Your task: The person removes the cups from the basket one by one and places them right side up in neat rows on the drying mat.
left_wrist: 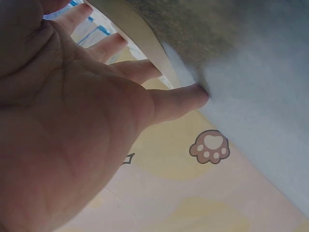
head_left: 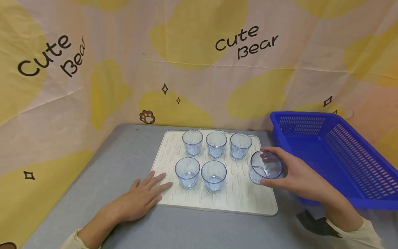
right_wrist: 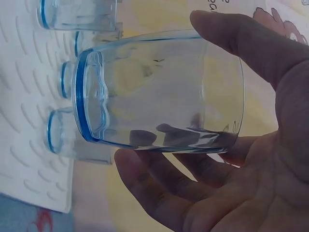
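Observation:
My right hand (head_left: 301,176) grips a clear bluish drinking glass (right_wrist: 159,92), thumb on one side and fingers on the other. In the head view that glass is tilted over the right edge of a white ridged drying mat (head_left: 245,197). Several matching glasses stand upright on the mat: three in the back row, among them the middle glass (head_left: 216,145), and two in front, the left glass (head_left: 187,173) and the right glass (head_left: 214,176). My left hand (head_left: 138,202) rests with spread fingers on the mat's left front edge and holds nothing.
A blue plastic basket (head_left: 311,145) with slotted walls stands right of the mat, close behind my right hand. The grey table (head_left: 124,152) carries the mat. A printed cloth (head_left: 192,79) hangs along the back and left. A dark strap (head_left: 314,221) lies near my right sleeve.

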### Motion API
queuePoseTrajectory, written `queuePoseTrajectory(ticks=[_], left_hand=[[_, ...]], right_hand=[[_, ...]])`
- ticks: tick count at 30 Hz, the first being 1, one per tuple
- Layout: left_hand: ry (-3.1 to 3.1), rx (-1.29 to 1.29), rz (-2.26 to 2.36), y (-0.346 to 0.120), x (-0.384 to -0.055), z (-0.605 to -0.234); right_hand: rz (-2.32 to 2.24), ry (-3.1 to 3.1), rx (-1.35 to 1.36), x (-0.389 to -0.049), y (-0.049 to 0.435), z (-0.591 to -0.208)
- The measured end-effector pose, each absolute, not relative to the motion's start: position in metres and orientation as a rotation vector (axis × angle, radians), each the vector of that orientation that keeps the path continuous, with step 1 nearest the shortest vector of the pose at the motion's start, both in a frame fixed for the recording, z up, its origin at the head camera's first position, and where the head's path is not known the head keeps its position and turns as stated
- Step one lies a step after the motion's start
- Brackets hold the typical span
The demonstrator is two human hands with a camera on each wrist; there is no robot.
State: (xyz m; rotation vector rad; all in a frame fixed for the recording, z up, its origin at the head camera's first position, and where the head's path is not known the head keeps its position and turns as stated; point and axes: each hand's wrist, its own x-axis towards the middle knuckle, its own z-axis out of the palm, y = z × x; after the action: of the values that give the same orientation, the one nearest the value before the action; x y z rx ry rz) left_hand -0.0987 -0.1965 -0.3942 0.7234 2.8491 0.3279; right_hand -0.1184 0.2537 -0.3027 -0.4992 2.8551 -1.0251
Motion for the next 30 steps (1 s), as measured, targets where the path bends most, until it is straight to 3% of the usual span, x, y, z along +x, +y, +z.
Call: queuePoseTrajectory(ticks=[30], left_hand=[[2.859,0.715,0.335,-0.196,-0.098,-0.394]], right_hand=[[-1.181,2.735,-0.574,-0.131,0.219,-0.363]])
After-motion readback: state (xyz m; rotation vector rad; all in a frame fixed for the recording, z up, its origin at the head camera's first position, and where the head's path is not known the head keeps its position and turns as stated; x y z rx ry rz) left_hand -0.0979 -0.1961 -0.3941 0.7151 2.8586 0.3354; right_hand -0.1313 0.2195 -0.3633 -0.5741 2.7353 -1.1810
